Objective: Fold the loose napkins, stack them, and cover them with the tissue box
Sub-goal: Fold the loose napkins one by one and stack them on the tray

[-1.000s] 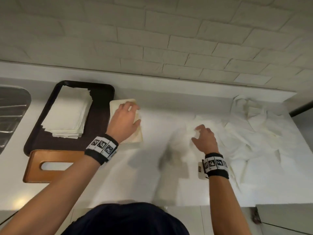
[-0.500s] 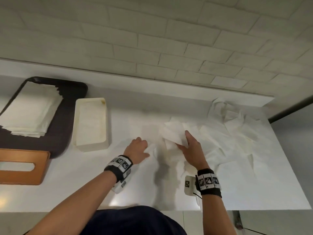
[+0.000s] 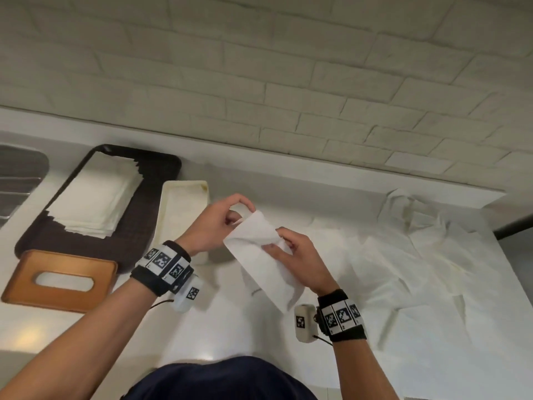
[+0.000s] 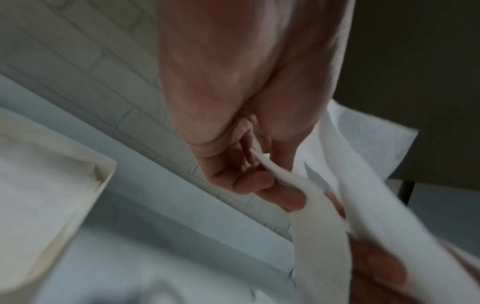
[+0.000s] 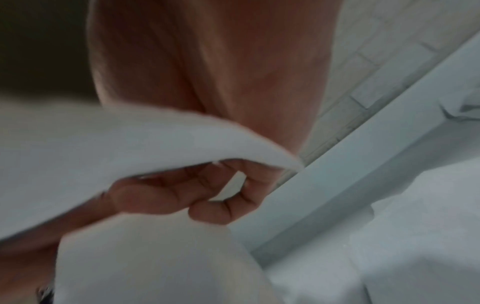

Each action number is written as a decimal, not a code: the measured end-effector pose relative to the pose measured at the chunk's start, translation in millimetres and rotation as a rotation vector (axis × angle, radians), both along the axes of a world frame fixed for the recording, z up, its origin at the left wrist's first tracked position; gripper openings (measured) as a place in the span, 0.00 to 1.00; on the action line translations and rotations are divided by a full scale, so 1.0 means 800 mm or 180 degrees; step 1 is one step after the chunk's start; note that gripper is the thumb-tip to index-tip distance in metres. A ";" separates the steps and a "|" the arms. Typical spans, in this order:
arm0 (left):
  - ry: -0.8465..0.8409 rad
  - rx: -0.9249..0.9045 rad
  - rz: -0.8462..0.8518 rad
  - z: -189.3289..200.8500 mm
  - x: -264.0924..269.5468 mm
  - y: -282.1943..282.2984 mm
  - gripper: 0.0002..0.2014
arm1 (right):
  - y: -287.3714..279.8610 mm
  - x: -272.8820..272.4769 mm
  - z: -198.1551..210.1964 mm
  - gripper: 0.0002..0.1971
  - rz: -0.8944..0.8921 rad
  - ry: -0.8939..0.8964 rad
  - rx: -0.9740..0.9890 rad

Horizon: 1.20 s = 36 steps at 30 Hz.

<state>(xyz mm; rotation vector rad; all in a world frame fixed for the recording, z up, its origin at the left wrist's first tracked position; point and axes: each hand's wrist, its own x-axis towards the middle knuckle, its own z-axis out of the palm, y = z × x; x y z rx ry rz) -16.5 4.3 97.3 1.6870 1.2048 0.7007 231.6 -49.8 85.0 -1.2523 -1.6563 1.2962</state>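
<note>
A white napkin (image 3: 261, 255) hangs in the air above the counter, held by both hands. My left hand (image 3: 227, 219) pinches its upper left corner (image 4: 280, 176). My right hand (image 3: 284, 243) pinches its upper right edge (image 5: 182, 144). Loose napkins (image 3: 418, 255) lie spread in a pile on the right of the counter. A stack of folded napkins (image 3: 95, 203) sits on the dark tray (image 3: 138, 238) at the left. The wooden tissue box cover (image 3: 62, 280) lies in front of the tray. A cream box base (image 3: 181, 209) with folded napkins inside stands beside the tray.
A white brick wall (image 3: 259, 82) rises behind the counter, with a low ledge (image 3: 317, 171) along its foot. A metal sink (image 3: 17, 183) is at the far left. The counter's front edge runs just before my body.
My left hand left the cream box and came to the middle. Both hands have lifted one napkin off the loose pile and now hold it up above the counter.
</note>
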 end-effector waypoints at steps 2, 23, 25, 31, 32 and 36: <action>0.0067 0.0022 0.0048 0.009 -0.020 0.004 0.09 | 0.000 -0.027 -0.006 0.15 -0.0114 -0.0025 0.0007; 0.0867 0.0586 -0.0030 0.067 -0.177 0.043 0.08 | 0.015 -0.256 -0.006 0.12 -0.1320 0.0680 0.0197; 0.0953 0.0789 0.0046 0.067 -0.187 0.060 0.06 | 0.013 -0.265 -0.009 0.07 -0.1246 0.0578 0.0112; 0.1085 0.0801 0.0183 0.057 -0.209 0.112 0.11 | 0.000 -0.285 -0.042 0.07 -0.1292 0.0142 -0.0466; 0.1121 0.0729 0.0175 0.051 -0.210 0.119 0.11 | 0.002 -0.287 -0.045 0.07 -0.1360 0.0102 -0.0507; 0.1435 0.0790 0.0269 0.025 -0.210 0.124 0.17 | 0.019 -0.300 -0.054 0.14 -0.1426 -0.0194 -0.0565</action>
